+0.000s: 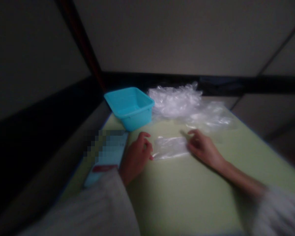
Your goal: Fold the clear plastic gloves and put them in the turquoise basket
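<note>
A clear plastic bag [171, 147] lies flat on the pale green table [184, 193], stretched out sideways between my two hands. At its left end is my left hand [139, 157], with bent fingers apart and a fingertip at the bag's near left corner. The fingers of my right hand [205, 149] are curled over the bag's right end and appear to pinch it; the index finger arches above. Blur hides the exact contact of the fingertips. Behind the hands is a heap of crumpled clear plastic bags [177, 100], with flatter ones [211, 116] spilling to the right.
An open turquoise plastic basin [137, 119] stands at the table's back left corner. A light blue flat item with a red strip [110, 157], partly pixelated, lies by my left forearm. Pale panels [174, 39] rise behind the table, and the left side is dark.
</note>
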Demonstrator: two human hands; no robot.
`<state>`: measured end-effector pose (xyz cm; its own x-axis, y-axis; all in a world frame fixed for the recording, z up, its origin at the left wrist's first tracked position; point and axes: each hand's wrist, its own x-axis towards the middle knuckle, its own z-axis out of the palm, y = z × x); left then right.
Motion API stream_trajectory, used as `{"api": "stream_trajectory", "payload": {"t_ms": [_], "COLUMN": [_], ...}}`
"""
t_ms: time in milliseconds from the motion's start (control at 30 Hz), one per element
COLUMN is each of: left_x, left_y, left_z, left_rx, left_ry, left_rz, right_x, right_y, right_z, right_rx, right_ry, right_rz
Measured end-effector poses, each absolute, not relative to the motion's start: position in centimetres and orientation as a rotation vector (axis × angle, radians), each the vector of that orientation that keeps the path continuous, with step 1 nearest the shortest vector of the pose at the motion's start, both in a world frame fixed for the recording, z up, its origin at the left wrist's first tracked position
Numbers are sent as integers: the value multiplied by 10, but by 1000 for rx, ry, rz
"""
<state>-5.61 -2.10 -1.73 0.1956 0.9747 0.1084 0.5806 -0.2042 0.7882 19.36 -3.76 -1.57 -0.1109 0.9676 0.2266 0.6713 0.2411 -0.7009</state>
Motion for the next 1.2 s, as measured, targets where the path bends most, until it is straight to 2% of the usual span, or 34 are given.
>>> {"api": "stream_trajectory", "payload": {"t_ms": [200,367,567,700,867,1067,1200], "left_x": [-57,-55,-56,-48,-12,19,14], "left_y": [-20,-21,-22,-30,-47,-50,-48], "left_z": [-18,-17,-12,-8,-15,-26,-30], "left_rx": [1884,1893,1953,2252,2690,2738,2765], "left_ry": [1460,1458,1535,1593,1246,1271,1334], "left_rz": [817,822,767,696,644,437,416], "right_x": [194,192,190,188,188,189,189], "right_y": [-42,-46,-44,-45,-44,-41,-41], "right_z": [-12,-18,-30,-30,-34,-39,-40], "right_rx": [-1457,-1315,-1383,-1404,-1392,-1381,-1370], "right_ry": [-2049,-2442,-2641,-2643,-2627,-2643,-2630], "right_rz": [226,36,-17,-39,-75,-69,-95]}}
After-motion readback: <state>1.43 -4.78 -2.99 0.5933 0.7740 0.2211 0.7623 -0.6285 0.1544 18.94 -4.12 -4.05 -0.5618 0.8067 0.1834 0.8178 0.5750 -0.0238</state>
